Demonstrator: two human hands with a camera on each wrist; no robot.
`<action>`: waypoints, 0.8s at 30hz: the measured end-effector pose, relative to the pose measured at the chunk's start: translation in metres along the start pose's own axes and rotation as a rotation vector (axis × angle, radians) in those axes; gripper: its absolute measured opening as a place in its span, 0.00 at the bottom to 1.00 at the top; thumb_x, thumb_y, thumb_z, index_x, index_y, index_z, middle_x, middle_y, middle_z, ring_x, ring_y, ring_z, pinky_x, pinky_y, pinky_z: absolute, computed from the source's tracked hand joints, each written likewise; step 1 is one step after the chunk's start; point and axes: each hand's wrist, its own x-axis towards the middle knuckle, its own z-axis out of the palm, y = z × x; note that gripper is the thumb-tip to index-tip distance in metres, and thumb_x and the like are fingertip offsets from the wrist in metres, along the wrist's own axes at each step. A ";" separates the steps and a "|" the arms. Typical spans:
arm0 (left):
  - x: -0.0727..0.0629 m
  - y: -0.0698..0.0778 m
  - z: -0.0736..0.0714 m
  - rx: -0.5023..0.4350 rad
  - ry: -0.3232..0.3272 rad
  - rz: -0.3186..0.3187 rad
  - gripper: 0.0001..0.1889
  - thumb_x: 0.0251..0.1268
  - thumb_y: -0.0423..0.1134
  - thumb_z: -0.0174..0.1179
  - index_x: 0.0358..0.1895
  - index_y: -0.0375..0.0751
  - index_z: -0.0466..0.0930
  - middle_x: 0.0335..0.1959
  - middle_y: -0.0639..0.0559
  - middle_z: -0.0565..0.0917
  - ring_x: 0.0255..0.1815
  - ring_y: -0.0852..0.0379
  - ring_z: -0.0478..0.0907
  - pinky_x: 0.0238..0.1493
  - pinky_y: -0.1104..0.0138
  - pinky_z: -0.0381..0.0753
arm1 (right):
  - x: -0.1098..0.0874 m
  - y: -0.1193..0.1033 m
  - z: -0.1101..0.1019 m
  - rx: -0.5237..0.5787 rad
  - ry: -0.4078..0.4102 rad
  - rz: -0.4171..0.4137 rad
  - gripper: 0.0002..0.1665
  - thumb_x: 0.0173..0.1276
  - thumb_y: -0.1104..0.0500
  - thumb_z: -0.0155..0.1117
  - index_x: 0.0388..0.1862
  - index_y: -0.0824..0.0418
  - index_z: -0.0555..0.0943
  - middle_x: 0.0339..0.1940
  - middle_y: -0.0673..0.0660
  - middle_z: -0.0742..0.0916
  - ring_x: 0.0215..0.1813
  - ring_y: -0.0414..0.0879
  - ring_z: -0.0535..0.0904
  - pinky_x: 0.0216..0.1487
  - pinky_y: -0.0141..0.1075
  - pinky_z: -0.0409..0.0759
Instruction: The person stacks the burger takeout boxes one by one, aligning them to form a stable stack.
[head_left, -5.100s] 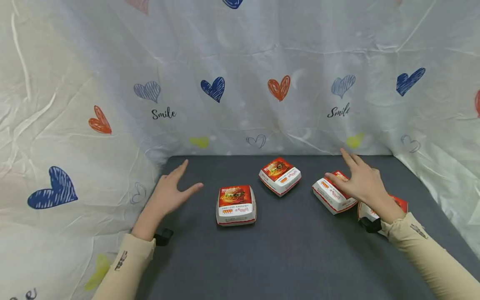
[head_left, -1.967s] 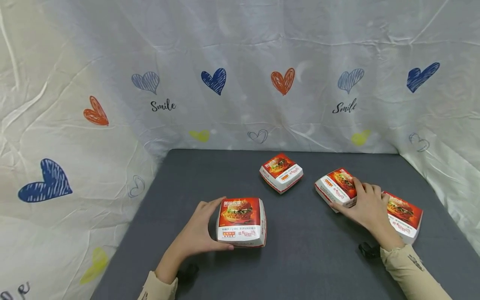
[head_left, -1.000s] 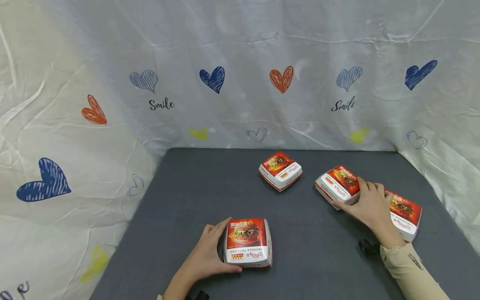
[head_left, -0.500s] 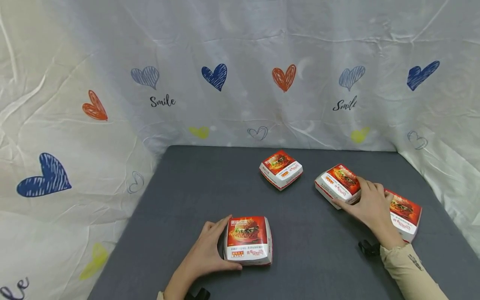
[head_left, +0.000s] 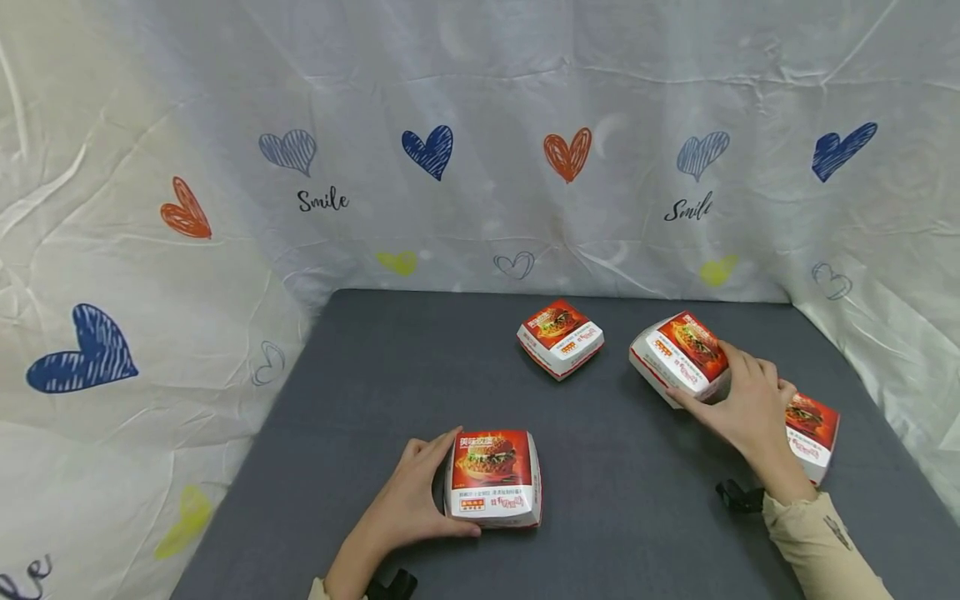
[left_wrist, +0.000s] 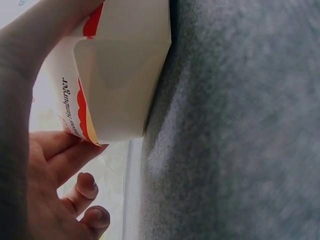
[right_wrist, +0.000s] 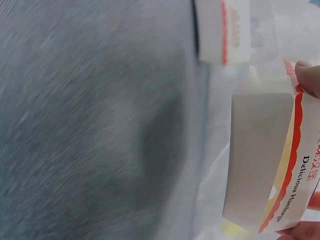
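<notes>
My left hand (head_left: 411, 500) grips a red-and-white hamburger box (head_left: 491, 479) by its left side, thumb on the near face and fingers on the far one. In the left wrist view that box (left_wrist: 120, 90) sits on the dark cloth, with two fingers curled free of it. On the right, my right hand (head_left: 750, 408) holds a second hamburger box (head_left: 678, 358) between thumb and fingers. The right wrist view shows this box (right_wrist: 265, 155) raised clear of the table surface, its underside turned to the camera.
A third hamburger box (head_left: 560, 337) stands cornerwise near the back of the dark table (head_left: 600, 533). Another box (head_left: 813, 433) lies behind my right wrist, partly covered by it. A white curtain (head_left: 480, 83) with printed hearts hangs behind and at both sides.
Both hands came down onto boxes. My left hand drew its box toward the near edge, then stayed there. Within the last half second my right hand has lifted its box slightly.
</notes>
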 end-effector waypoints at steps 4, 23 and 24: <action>0.000 0.000 0.000 0.000 0.000 0.000 0.72 0.27 0.69 0.87 0.85 0.53 0.61 0.79 0.53 0.71 0.57 0.59 0.64 0.61 0.48 0.76 | 0.001 -0.015 -0.007 0.026 0.034 -0.014 0.63 0.51 0.31 0.82 0.77 0.66 0.71 0.69 0.72 0.79 0.62 0.71 0.69 0.50 0.67 0.59; -0.001 0.001 -0.001 0.012 0.000 0.021 0.72 0.28 0.70 0.87 0.85 0.52 0.61 0.78 0.53 0.72 0.57 0.59 0.64 0.61 0.49 0.76 | -0.006 -0.097 -0.027 0.259 0.114 -0.272 0.65 0.44 0.36 0.88 0.78 0.59 0.73 0.71 0.66 0.80 0.63 0.65 0.70 0.51 0.62 0.55; -0.001 0.001 -0.001 0.009 0.001 0.022 0.72 0.28 0.69 0.87 0.85 0.52 0.61 0.78 0.53 0.72 0.57 0.59 0.64 0.61 0.49 0.76 | -0.007 -0.101 -0.028 0.268 0.113 -0.288 0.65 0.45 0.31 0.86 0.78 0.59 0.73 0.71 0.65 0.80 0.64 0.65 0.70 0.51 0.62 0.55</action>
